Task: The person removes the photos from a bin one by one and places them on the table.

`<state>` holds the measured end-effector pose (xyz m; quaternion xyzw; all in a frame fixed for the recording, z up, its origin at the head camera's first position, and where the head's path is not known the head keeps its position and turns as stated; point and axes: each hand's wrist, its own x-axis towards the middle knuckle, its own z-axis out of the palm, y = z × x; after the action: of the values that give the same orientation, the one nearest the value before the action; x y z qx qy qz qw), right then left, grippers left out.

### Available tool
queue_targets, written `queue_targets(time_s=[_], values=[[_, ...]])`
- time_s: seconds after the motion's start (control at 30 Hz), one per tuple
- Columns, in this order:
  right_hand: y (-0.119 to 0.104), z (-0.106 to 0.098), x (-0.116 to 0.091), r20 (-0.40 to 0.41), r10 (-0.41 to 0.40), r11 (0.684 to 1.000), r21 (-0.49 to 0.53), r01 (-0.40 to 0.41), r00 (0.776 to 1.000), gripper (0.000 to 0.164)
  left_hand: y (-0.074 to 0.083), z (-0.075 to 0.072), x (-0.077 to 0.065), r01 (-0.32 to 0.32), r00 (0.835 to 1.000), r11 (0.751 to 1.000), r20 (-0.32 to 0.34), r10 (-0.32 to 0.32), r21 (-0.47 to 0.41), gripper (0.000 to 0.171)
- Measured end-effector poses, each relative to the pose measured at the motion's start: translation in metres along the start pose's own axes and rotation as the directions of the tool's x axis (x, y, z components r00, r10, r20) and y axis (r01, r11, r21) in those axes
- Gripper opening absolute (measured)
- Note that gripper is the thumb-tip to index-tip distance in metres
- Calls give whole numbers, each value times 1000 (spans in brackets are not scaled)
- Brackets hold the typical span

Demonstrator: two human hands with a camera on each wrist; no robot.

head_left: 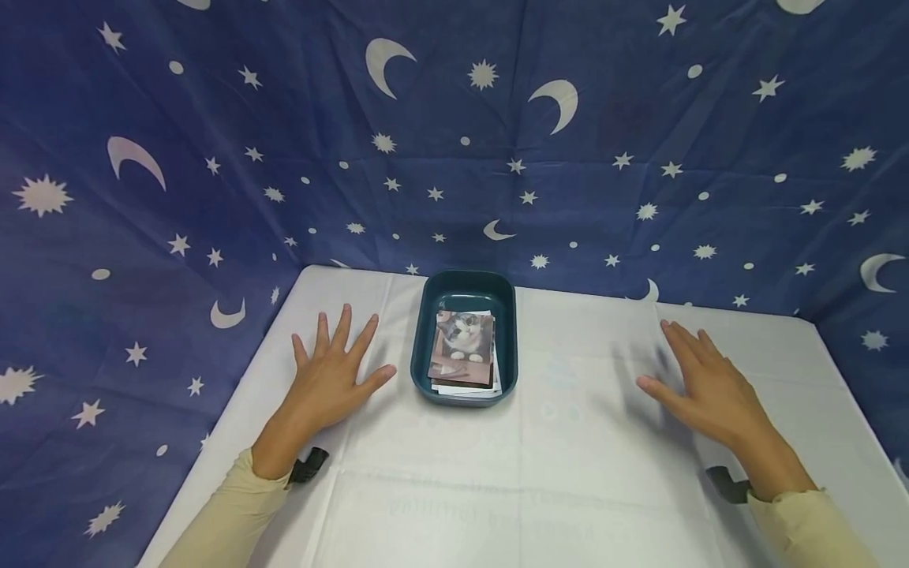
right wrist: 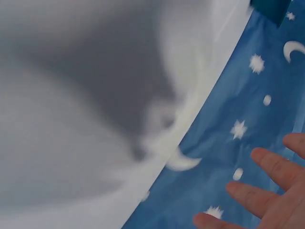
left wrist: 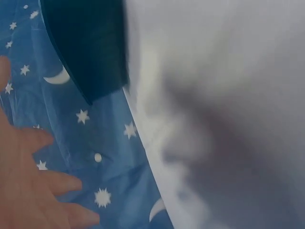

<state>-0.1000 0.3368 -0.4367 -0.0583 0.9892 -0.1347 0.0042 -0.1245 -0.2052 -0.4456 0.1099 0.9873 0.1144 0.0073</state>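
In the head view a dark teal tray stands near the table's back edge. Inside it lies a stack of photo cards, the top one a cat picture; white edges of other cards stick out beneath. To the left of the tray is my left hand, palm down with fingers spread, holding nothing. My right hand is farther off on the right, fingers extended and nothing in its grasp. The left wrist view shows the tray's side beyond the spread fingers; only a tray corner appears in the right wrist view.
A white cloth with faint show-through lettering covers the table. Dark blue curtains with moons and stars rise along the back, left and right edges. Each wrist carries a small black device below the sleeve.
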Motion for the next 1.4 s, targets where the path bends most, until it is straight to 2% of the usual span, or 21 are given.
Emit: queue_targets(time_s=[0.17,0.3,0.4,0.57,0.7,0.77,0.9,1.07,1.17,1.27,1.33,1.4], values=[[-32,3,26,51,-72,996,64,68,996,96,13,4,3,11,999,995,34,-7,-103,84],[-57,8,48,78,-136,982,143,124,988,90,24,8,7,24,999,971,43,-14,-239,78],[-76,10,65,74,-188,967,187,172,979,86,32,11,10,26,999,938,31,-16,-345,74],[-108,13,92,52,-250,937,266,228,967,82,45,18,16,41,999,887,42,-24,-459,75],[-135,14,112,61,-295,900,351,257,953,79,53,26,24,75,997,836,48,-58,-544,78],[-149,14,123,75,-319,886,377,269,945,79,57,29,28,100,995,801,49,-88,-590,76],[-173,16,143,131,-337,876,407,260,932,78,62,35,36,156,987,733,72,-145,-662,72],[-200,25,167,236,-307,881,437,181,922,71,68,38,44,236,969,641,132,-207,-730,69],[-211,30,178,296,-290,891,432,143,910,73,70,41,46,278,957,587,163,-242,-760,66],[-218,33,185,347,-272,896,431,105,898,73,71,45,47,284,954,563,167,-250,-776,63],[-223,34,189,385,-265,893,443,74,884,74,70,47,47,276,956,565,162,-245,-777,61],[-229,34,192,425,-258,887,460,38,867,76,69,48,48,262,960,578,146,-240,-773,59]])
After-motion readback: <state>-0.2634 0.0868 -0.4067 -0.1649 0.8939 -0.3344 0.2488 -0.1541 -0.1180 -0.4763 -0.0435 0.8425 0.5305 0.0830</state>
